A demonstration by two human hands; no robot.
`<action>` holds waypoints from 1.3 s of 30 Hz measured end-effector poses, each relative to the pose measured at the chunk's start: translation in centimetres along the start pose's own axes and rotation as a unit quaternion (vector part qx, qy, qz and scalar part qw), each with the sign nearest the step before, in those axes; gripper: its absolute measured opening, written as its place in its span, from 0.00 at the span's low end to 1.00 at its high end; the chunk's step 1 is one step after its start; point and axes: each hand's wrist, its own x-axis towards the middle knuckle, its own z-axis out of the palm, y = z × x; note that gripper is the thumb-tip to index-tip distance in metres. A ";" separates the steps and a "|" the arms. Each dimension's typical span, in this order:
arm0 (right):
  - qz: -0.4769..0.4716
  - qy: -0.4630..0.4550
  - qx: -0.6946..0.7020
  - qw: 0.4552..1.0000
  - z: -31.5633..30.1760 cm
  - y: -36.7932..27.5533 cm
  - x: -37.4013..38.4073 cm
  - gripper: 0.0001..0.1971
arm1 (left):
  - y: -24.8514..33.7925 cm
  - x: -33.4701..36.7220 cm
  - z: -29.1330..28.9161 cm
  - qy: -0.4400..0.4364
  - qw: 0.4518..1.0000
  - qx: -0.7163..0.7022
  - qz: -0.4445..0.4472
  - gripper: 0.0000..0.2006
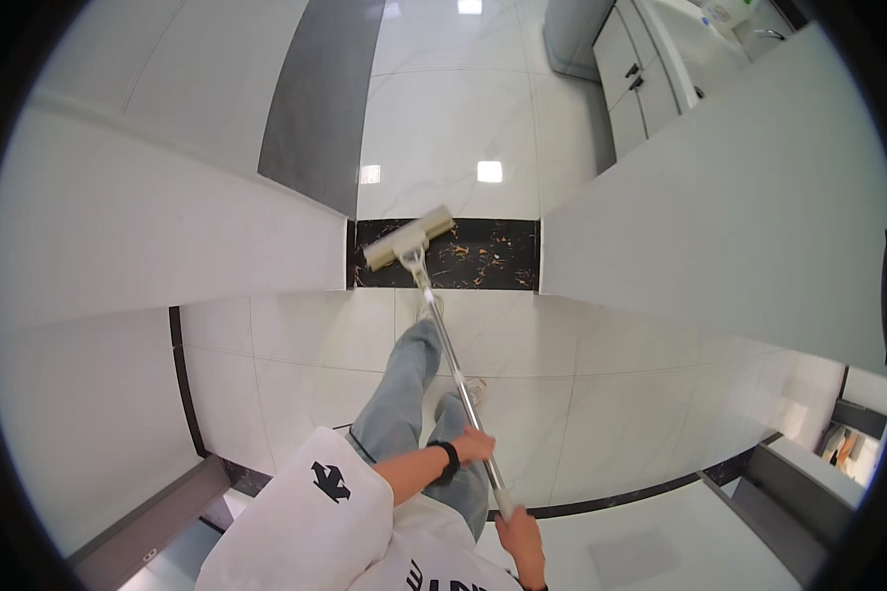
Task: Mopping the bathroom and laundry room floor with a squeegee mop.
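A sponge mop (445, 337) with a silver pole and a wide cream head slants from my body toward the doorway. Its mop head (409, 237) lies at an angle over the left part of a black, gold-veined threshold strip (493, 254). My left hand (476, 445), a black band at its wrist, is wrapped round the pole partway up. Lower in the view, my right hand (519, 535) grips the pole near its pale top end. Both hands are closed, though the pole and fingers partly hide each other.
White walls (660, 227) flank the doorway on both sides. Beyond it, a white cabinet with a sink (695, 49) stands at far right near a grey bin-like object (572, 39). Glossy white tiles (621, 414) surround my feet. A dark grey panel (325, 98) stands far left.
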 end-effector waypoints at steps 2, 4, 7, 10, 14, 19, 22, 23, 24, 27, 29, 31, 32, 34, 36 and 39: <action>0.028 0.015 -0.017 0.999 -0.6 2.8 -5.2 0.20 | 6.1 -4.5 -1.4 -0.055 0.856 -0.480 -0.185 0.10; -0.001 0.038 0.039 0.999 0.2 4.2 -8.8 0.17 | 6.8 -4.3 1.7 -0.056 0.819 -0.543 -0.178 0.09; 0.000 0.040 0.115 0.993 2.0 3.0 -10.5 0.15 | 7.4 -4.1 5.7 0.047 0.677 -0.703 -0.214 0.09; 0.031 0.028 0.106 0.994 1.6 0.4 -9.2 0.17 | 5.7 -3.7 6.5 0.183 0.556 -0.776 -0.233 0.10; 0.028 0.048 0.105 0.993 3.5 -1.3 -5.7 0.16 | 1.5 -4.2 4.8 0.192 0.690 -0.664 -0.215 0.11; -0.011 0.070 0.190 0.979 4.3 -9.8 3.8 0.17 | -8.6 -4.7 -4.1 0.337 0.701 -0.611 -0.147 0.14; -0.089 0.102 0.261 0.956 2.3 -17.6 9.5 0.18 | -17.0 -6.4 -11.8 0.324 0.734 -0.580 -0.139 0.10; -0.087 0.092 0.265 0.956 1.5 -19.2 10.7 0.18 | -18.0 -6.3 -13.8 0.340 0.717 -0.587 -0.161 0.10; -0.090 0.087 0.272 0.954 0.7 -20.7 12.0 0.18 | -18.6 -6.2 -16.3 0.362 0.701 -0.589 -0.179 0.11; -0.126 0.119 0.313 0.934 0.8 -22.2 12.8 0.18 | -18.3 -5.7 -19.7 0.438 0.652 -0.595 -0.172 0.09; -0.108 0.106 0.329 0.932 0.0 -21.1 10.7 0.18 | -17.5 -4.9 -19.2 0.511 0.597 -0.601 -0.145 0.10; -0.098 0.100 0.344 0.928 1.3 -17.9 9.0 0.18 | -17.3 -3.2 -16.1 0.502 0.627 -0.573 -0.165 0.13; -0.129 0.127 0.328 0.927 3.3 -14.5 8.7 0.18 | -17.6 -1.8 -13.2 0.487 0.701 -0.475 -0.217 0.18; -0.117 0.109 0.325 0.932 3.3 -9.3 7.6 0.19 | -15.0 0.7 -9.2 0.449 0.770 -0.380 -0.247 0.26; -0.098 0.089 0.307 0.942 4.2 -3.6 4.3 0.19 | -11.3 2.2 -4.0 0.414 0.803 -0.370 -0.216 0.26; -0.065 0.101 0.265 0.957 7.8 7.1 -2.1 0.18 | 0.9 2.9 3.0 0.334 0.876 -0.273 -0.218 0.29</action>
